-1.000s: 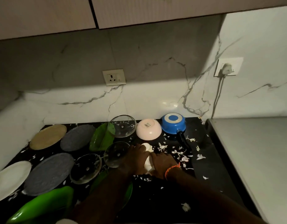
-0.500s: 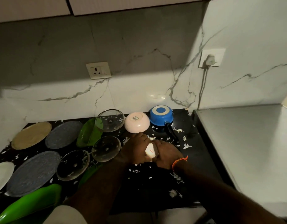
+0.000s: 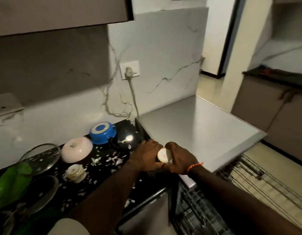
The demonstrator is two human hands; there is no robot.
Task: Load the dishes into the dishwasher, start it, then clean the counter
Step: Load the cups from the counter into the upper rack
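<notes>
Holding a small white cup (image 3: 163,155) upside down between my left hand (image 3: 146,157) and right hand (image 3: 179,158), fingers of both curled around it, above the tabletop (image 3: 111,168) edge (beside the open dishwasher (image 3: 197,216)). Farther back sit another cup (image 3: 75,173), a pink bowl (image 3: 76,149) and a blue pan (image 3: 102,132), all inverted.

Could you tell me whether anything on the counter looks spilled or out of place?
Yes: white scraps lie scattered across the black counter around the upturned pink bowl and blue pot, like spilled debris awaiting cleanup.
</notes>
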